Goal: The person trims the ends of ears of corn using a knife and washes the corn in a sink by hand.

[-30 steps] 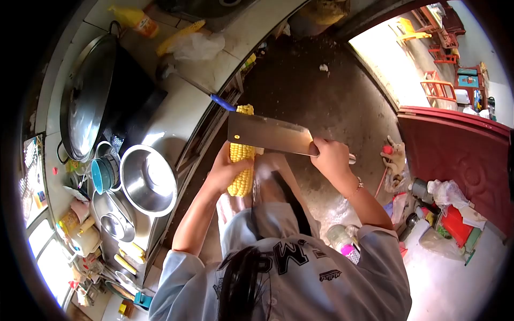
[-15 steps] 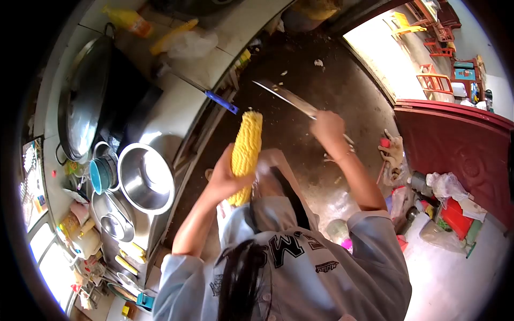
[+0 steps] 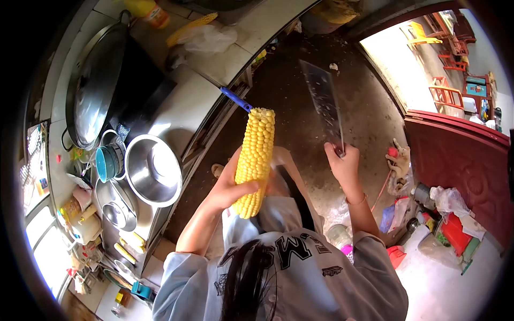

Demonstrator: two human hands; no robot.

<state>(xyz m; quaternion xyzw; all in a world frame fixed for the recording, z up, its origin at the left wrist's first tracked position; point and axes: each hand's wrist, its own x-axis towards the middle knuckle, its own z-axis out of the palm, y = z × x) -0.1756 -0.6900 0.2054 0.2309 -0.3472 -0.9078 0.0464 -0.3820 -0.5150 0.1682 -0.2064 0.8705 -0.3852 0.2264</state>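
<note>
A yellow corn cob stands nearly upright, tilted slightly right, in front of my body. My left hand is wrapped round its lower half, the thumb across the kernels. The cob's top end is cut off flat. To its right, my right hand is closed round the handle of a cleaver. The broad blade points up and a little left, apart from the corn, with small bits stuck on it. The handle is mostly hidden in the fingers.
On the counter at left are a steel basin, a large lidded wok, teal bowls and more corn. A blue handle juts over its edge. A cat lies on the floor at right, near bags.
The cleaver has left the top of the cob, swung right and turned blade up. The corn, still in my left hand, has come away from the blade and looks larger.
</note>
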